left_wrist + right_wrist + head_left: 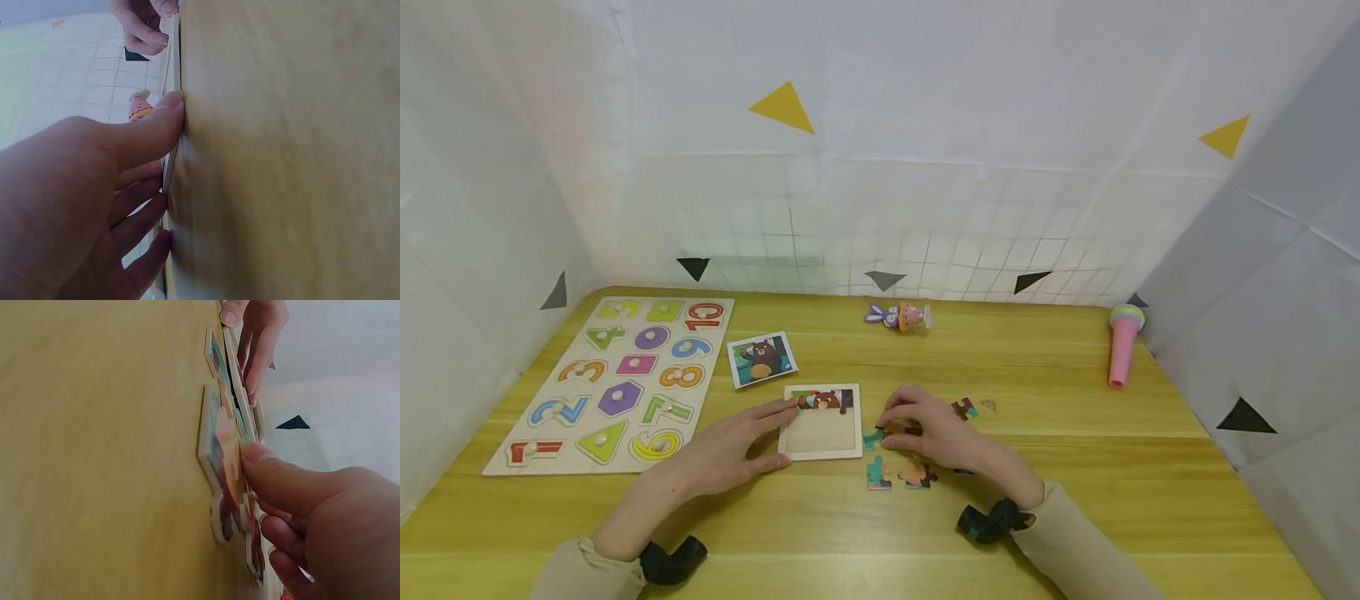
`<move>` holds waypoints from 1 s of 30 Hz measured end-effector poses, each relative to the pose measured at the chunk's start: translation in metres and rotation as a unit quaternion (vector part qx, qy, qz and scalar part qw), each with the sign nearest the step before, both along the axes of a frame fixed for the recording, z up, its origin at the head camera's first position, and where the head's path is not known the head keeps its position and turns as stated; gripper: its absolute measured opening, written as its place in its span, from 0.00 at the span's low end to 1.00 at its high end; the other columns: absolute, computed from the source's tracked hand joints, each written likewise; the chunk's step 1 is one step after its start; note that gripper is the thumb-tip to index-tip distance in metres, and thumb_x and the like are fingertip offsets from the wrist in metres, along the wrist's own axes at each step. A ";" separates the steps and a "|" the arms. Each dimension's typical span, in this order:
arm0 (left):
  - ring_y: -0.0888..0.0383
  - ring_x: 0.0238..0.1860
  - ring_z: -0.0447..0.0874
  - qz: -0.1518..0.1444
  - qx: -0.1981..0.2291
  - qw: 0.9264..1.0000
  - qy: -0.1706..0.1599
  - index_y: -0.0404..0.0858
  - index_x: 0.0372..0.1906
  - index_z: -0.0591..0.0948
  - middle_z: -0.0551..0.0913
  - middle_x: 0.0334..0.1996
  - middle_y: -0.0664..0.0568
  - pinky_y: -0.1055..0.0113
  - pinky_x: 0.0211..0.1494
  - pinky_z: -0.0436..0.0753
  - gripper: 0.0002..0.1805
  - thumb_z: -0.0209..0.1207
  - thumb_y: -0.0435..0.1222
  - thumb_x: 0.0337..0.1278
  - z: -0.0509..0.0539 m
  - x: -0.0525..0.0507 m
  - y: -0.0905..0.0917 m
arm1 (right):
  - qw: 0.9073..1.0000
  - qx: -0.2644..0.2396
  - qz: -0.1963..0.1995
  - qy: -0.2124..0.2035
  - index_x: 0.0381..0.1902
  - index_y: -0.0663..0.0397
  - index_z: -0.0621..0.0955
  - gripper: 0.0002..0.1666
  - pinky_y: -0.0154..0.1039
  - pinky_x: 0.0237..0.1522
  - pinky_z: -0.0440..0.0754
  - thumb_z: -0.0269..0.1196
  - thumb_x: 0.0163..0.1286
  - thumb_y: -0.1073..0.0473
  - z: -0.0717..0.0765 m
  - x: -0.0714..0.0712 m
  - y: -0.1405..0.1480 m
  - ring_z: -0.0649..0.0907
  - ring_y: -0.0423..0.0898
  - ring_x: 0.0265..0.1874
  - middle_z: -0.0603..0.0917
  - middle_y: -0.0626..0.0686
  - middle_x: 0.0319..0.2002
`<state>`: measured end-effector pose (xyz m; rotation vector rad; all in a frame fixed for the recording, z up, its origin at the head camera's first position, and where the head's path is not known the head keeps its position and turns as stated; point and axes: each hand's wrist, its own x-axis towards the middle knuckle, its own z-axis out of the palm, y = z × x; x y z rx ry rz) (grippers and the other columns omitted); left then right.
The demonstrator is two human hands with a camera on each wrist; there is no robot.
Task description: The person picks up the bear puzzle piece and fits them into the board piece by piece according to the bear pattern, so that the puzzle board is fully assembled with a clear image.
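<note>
My left hand point(730, 450) rests at the left side of a wooden puzzle tray point(823, 437), its fingertips on the left rim and its thumb at the near left corner. Along the tray's top lie fitted pieces showing a bear's head point(824, 400). To the right, my right hand point(936, 429) bends its thumb and index finger onto a jigsaw piece, mostly hidden beneath. Close by lie a teal piece point(871, 439), a teal corner piece point(877, 473), an orange-brown piece point(226, 456) and a dark brown piece point(964, 408).
A number-and-shape peg board point(572, 367) covers the table's left side. Behind the tray lies a bear picture card point(763, 359). Farther back is a rabbit toy point(898, 317). A pink toy microphone point(1122, 346) lies at the right, and white curtains point(925, 208) enclose the table.
</note>
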<state>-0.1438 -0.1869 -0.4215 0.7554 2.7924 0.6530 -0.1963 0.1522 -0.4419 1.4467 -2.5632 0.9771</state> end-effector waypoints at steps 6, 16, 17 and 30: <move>0.43 0.74 0.64 -0.002 0.004 1.000 -0.003 0.47 0.76 0.67 0.63 0.76 0.50 0.43 0.71 0.69 0.37 0.61 0.53 0.65 0.000 0.000 -0.001 | 1.000 0.013 0.012 -0.002 0.46 0.54 0.85 0.10 0.39 0.45 0.79 0.67 0.69 0.58 0.004 -0.002 0.003 0.78 0.44 0.42 0.80 0.51 0.45; 0.43 0.74 0.63 0.000 0.007 1.000 -0.008 0.47 0.75 0.67 0.63 0.76 0.49 0.42 0.71 0.68 0.37 0.61 0.53 0.65 0.000 0.000 -0.001 | 1.000 0.010 -0.022 -0.020 0.47 0.56 0.83 0.10 0.43 0.50 0.79 0.64 0.72 0.59 0.015 0.002 -0.008 0.78 0.46 0.46 0.80 0.51 0.46; 0.43 0.74 0.63 0.001 0.007 1.000 -0.009 0.47 0.75 0.67 0.63 0.76 0.49 0.42 0.71 0.68 0.37 0.61 0.53 0.65 0.000 0.000 -0.001 | 0.999 0.010 -0.029 -0.020 0.48 0.56 0.83 0.10 0.44 0.51 0.79 0.64 0.72 0.59 0.015 0.003 -0.012 0.78 0.47 0.46 0.80 0.51 0.47; 0.43 0.74 0.64 0.023 0.028 0.999 -0.026 0.47 0.74 0.67 0.65 0.75 0.46 0.41 0.71 0.68 0.36 0.62 0.53 0.64 0.001 -0.001 0.000 | 0.996 0.061 -0.061 0.001 0.47 0.59 0.83 0.11 0.45 0.50 0.76 0.63 0.72 0.58 0.025 0.012 -0.084 0.76 0.48 0.43 0.79 0.54 0.44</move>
